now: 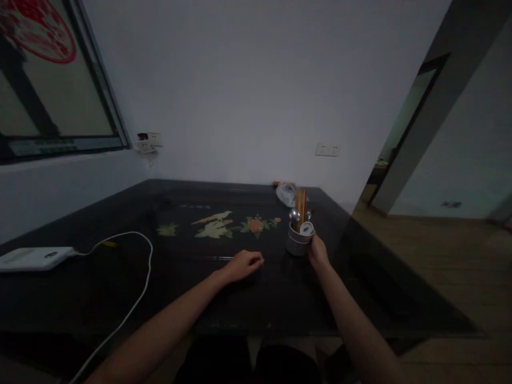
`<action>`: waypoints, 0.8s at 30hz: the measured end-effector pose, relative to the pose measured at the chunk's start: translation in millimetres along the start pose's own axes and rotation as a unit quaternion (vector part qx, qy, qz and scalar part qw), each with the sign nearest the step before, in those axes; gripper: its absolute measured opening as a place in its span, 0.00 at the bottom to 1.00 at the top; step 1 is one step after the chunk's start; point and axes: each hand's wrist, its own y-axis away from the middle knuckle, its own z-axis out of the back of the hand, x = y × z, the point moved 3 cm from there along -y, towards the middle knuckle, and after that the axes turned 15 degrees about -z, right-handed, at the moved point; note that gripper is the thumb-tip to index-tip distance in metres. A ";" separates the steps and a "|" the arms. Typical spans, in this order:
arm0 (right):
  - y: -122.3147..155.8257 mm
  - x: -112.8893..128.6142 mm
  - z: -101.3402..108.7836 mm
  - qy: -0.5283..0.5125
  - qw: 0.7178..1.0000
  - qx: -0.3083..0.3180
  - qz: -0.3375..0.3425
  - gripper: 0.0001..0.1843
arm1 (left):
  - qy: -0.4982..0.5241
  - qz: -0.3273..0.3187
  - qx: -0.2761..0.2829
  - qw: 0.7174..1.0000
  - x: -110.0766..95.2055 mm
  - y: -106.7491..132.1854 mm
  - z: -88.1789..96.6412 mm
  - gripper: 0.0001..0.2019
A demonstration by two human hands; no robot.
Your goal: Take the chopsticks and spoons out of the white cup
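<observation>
My right hand (318, 249) is closed around the right side of a light-coloured utensil holder (297, 246), which stands upright at the right of the dark table. In the holder are several wooden chopsticks (301, 205), a metal spoon (295, 214) and a white spoon (306, 229) with a blue mark. The holder hides their lower ends. My left hand (243, 264) rests on the table left of the holder, apart from it. Its fingers are curled in, and nothing shows in them.
The dark glossy table (248, 304) bears a bird-and-flower pattern. Behind the holder lies a clear plastic bag (286, 194). On the left, a white device (38, 258) trails a white cable (149, 266) over the front edge. A wall (240, 106) bounds the back.
</observation>
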 end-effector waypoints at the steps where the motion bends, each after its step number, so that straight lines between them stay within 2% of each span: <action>1: 1.8 -1.1 -1.9 0.005 1.000 0.007 -0.002 0.16 | 0.002 0.000 -0.001 1.000 -0.4 -0.1 0.3 0.14; 7: 22.8 -5.8 -19.9 0.032 0.995 0.090 0.006 0.18 | 0.002 -0.007 -0.038 0.999 -3.5 -2.0 3.8 0.13; 13: 40.0 -16.3 -37.4 0.077 0.983 0.168 -0.006 0.14 | 0.030 -0.025 -0.132 0.990 4.5 -3.1 2.9 0.12; 17: 48.4 -24.1 -47.0 0.122 0.971 0.206 -0.023 0.17 | 0.077 -0.016 -0.178 0.981 12.0 -3.6 1.0 0.23; 24: 70.3 -29.4 -59.4 0.187 0.941 0.282 -0.026 0.18 | 0.158 -0.032 -0.211 0.964 14.1 -5.8 -1.4 0.36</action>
